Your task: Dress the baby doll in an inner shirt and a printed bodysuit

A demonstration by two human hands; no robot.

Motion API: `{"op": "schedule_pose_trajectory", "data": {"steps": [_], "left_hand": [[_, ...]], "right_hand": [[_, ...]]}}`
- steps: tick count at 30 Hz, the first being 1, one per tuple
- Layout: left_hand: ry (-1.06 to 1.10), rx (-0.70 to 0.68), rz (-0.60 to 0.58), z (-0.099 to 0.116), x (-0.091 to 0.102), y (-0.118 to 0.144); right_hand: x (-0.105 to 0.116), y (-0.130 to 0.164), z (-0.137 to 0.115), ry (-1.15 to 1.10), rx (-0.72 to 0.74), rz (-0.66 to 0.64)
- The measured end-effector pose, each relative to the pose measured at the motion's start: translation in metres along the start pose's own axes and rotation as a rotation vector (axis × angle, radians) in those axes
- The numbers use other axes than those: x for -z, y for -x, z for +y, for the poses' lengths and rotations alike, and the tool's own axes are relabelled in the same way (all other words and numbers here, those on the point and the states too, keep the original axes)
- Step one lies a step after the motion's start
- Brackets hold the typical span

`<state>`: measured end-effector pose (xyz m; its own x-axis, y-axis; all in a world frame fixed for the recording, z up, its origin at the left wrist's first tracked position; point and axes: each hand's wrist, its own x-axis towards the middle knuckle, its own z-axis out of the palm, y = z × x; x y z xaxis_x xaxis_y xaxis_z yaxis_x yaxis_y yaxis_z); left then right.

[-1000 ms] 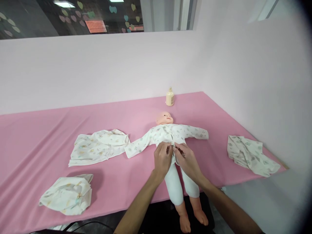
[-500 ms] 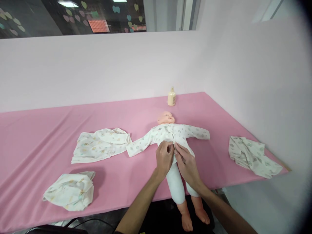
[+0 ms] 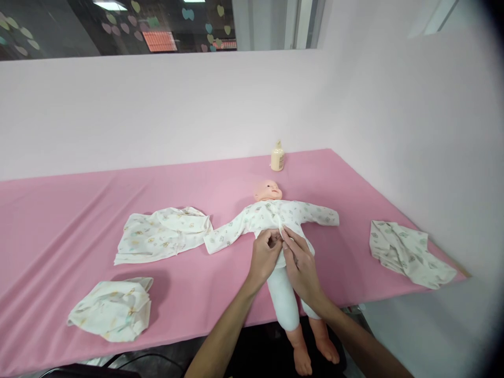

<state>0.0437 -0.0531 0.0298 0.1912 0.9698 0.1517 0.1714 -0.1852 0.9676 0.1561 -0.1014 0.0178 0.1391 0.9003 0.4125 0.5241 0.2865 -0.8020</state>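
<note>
A baby doll (image 3: 269,190) lies face up on the pink table (image 3: 79,210), its bare feet hanging past the front edge. It wears a white printed shirt (image 3: 271,216) with sleeves spread and white leggings (image 3: 280,294). My left hand (image 3: 264,256) and my right hand (image 3: 299,261) meet at the doll's belly. Both pinch the front opening of the shirt near its lower end, fingertips nearly touching.
A second printed shirt (image 3: 162,233) lies left of the doll. A folded diaper (image 3: 112,308) sits near the front left edge. A crumpled printed cloth (image 3: 407,252) lies at the right end. A small cream bottle (image 3: 277,156) stands by the back wall.
My two hands have drawn closer together on the shirt's front and slid slightly lower on the belly. The doll and other items stay where they were.
</note>
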Motion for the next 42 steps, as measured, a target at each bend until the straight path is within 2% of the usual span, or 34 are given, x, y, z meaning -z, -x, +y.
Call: {"op": "schedule_pose_trajectory", "data": {"steps": [7,13,19,24,28,37,42], "left_hand": [[0.152,0.149,-0.105,0.007,0.006,-0.008],[0.244,0.254,-0.094,0.009,0.008,-0.013],[0.157,0.173,-0.072,0.007,0.007,-0.012],[0.22,0.198,-0.149,0.003,0.01,-0.012],[0.217,0.207,-0.167,0.001,0.011,-0.012],[0.104,0.107,-0.124,0.004,0.006,-0.011],[-0.04,0.056,-0.068,0.007,-0.002,-0.009]], "right_hand": [[0.001,0.0,0.001,-0.082,-0.037,0.002],[0.002,-0.002,-0.002,-0.161,-0.067,-0.016],[0.004,-0.001,-0.004,-0.227,-0.105,-0.026],[0.006,0.0,-0.005,-0.31,-0.166,-0.03],[0.006,0.0,-0.005,-0.339,-0.215,0.0],[0.007,-0.001,-0.004,-0.388,-0.276,0.042],[0.008,-0.002,-0.001,-0.5,-0.341,0.079]]}}
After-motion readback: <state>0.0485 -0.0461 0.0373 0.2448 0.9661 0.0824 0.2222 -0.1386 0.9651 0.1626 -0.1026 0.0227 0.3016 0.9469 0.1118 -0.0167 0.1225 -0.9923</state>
